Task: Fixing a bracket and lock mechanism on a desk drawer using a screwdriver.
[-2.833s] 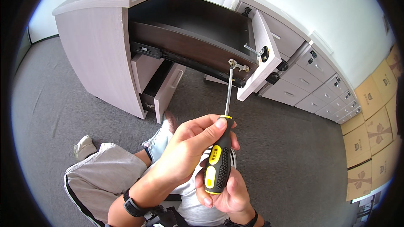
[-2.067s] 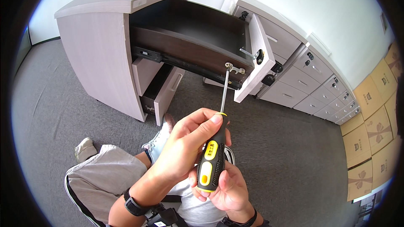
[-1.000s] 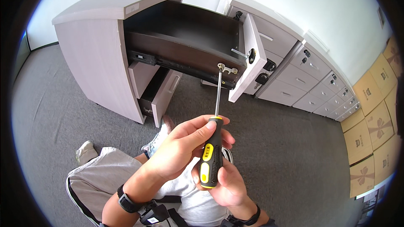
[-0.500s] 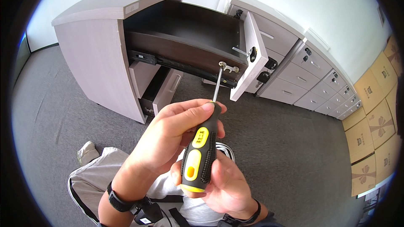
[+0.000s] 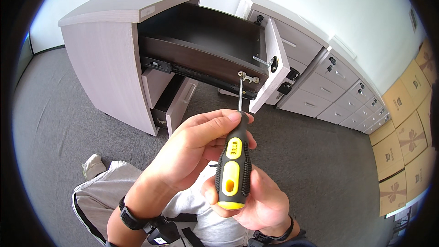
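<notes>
A black and yellow screwdriver (image 5: 233,164) points away from me, its metal shaft meeting a small metal bracket (image 5: 248,77) on the side of the open top drawer (image 5: 192,55). My left hand (image 5: 196,142) pinches the front of the handle near the shaft. Around the butt end of the same handle, my right hand (image 5: 263,201) is closed. The shaft's tip seems to rest at the bracket's left screw; its exact contact is too small to make out. The drawer belongs to a light grey wooden cabinet (image 5: 100,64), and a black slide rail (image 5: 196,78) runs beneath its side.
Below, a lower drawer (image 5: 180,103) also stands partly out. A row of similar cabinets (image 5: 315,77) with keys in their locks lines the wall. Cardboard boxes (image 5: 402,137) are stacked at the far right. My leg (image 5: 105,192) lies on the grey carpet (image 5: 329,174).
The screwdriver's handle and my right hand have swung to the right, so the shaft stands more upright in view. The handle has turned slightly; its tip stays at the bracket.
</notes>
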The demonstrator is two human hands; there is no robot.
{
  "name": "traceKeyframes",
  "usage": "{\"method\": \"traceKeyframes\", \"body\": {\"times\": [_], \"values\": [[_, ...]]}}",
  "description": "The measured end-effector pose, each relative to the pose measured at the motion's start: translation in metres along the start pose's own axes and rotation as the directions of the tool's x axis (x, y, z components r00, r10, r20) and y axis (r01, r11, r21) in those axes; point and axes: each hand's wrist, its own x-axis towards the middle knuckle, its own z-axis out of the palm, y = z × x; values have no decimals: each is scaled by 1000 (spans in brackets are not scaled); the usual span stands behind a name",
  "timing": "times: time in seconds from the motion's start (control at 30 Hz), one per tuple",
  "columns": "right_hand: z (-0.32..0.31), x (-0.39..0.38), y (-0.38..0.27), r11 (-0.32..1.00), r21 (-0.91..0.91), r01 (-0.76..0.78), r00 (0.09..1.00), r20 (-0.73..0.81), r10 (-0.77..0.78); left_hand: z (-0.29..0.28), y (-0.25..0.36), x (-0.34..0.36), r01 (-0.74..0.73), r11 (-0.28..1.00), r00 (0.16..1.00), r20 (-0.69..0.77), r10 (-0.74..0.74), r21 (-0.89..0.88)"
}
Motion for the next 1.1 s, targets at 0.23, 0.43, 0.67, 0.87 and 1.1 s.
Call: {"method": "traceKeyframes", "body": {"times": [0.23,0.43,0.67,0.87,1.1], "values": [[0,8,9,992,126,9,998,54,-16,-4,-12,3,-102,983,984,132,122,-150],[-3,20,18,992,123,27,994,101,-39,-6,-11,0,-124,982,992,-31,120,-142],[-7,15,19,989,135,56,996,64,-65,-5,-13,-3,-190,981,982,-29,189,-49],[-19,9,27,993,115,-17,998,57,11,-9,-8,-8,-103,994,988,-114,107,35],[-7,16,37,996,70,49,998,26,-51,-7,-10,-9,-102,979,962,-234,142,176]]}}
